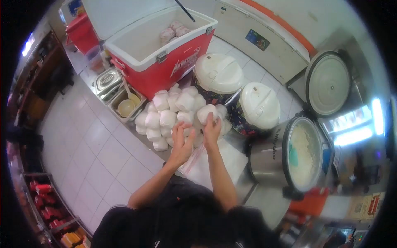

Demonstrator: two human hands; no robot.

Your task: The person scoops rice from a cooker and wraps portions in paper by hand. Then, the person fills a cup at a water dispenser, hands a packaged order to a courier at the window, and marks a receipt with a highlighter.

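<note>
Head view: white wrapped bundles (167,118) sit in a heap beside the red cooler (149,76).
Right hand (211,129): fingers touch the top right bundle (205,111); I cannot tell if they pinch it.
Left hand (182,142): fingers spread, by the heap's near side.
Bundle feel: likely soft and light, easy to squash.
Good hold: cup the round sides gently.

The wrapped bundles (167,118) look matt and papery; the sheet stack (227,159) is smooth paper; the cooler (163,70) glossy plastic; the rice cooker (269,159) satin metal; the floor tiles (99,153) glossy.
</note>
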